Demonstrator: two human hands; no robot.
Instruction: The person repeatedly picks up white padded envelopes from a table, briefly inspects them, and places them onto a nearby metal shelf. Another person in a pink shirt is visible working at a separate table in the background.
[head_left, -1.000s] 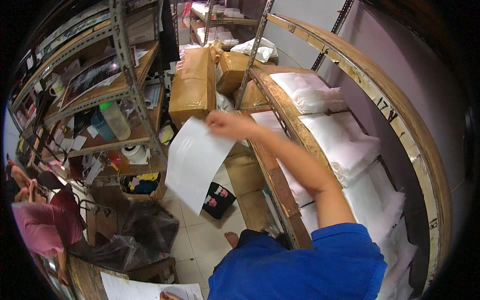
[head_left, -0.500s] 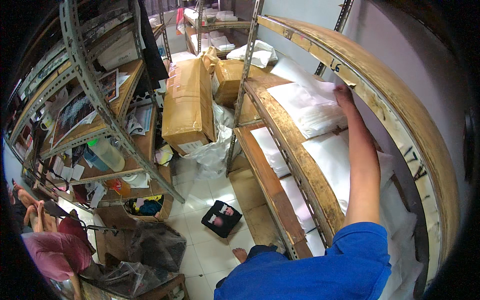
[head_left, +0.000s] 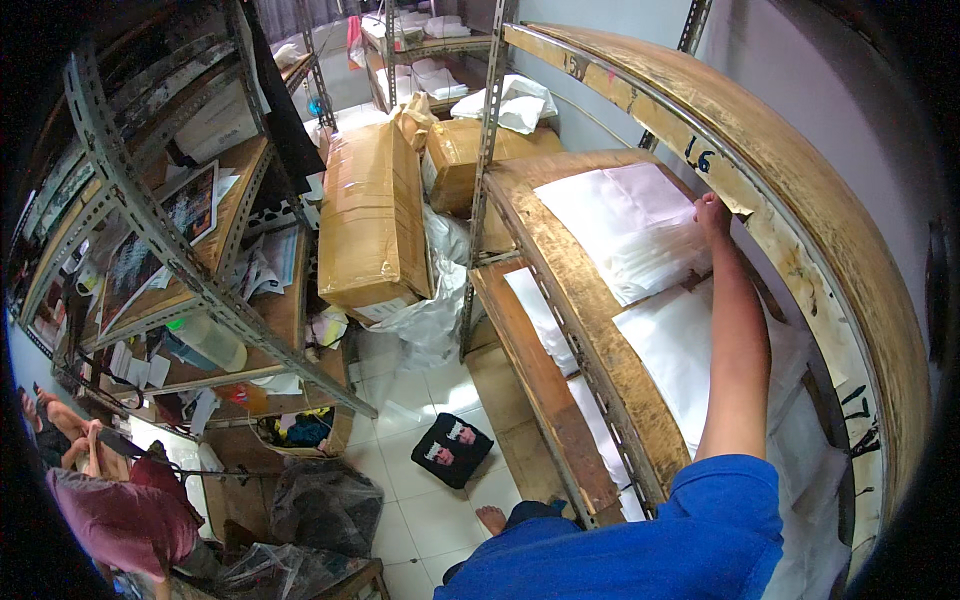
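Note:
My right hand (head_left: 711, 215) is closed with its fingers pinched at the far right corner of the top white sheet (head_left: 625, 190). That sheet lies nearly flat on a stack of thin white sheets (head_left: 655, 250), which look like paper or plastic film. The stack rests on a worn wooden shelf (head_left: 540, 200) in a metal rack. Beside my forearm, nearer me, lies another white stack (head_left: 665, 350). My left hand is out of sight.
Above my arm curves the upper shelf's edge (head_left: 690, 145). Large cardboard boxes (head_left: 375, 220) stand beyond the rack. A folded black cloth item (head_left: 452, 450) lies on the tiled floor. At the left are a cluttered metal rack (head_left: 200, 270) and another person in a maroon top (head_left: 125, 520).
The top white sheet, raised and bent before, has come down nearly flat on its stack. My right hand has shifted slightly right and nearer. The view has also shifted somewhat.

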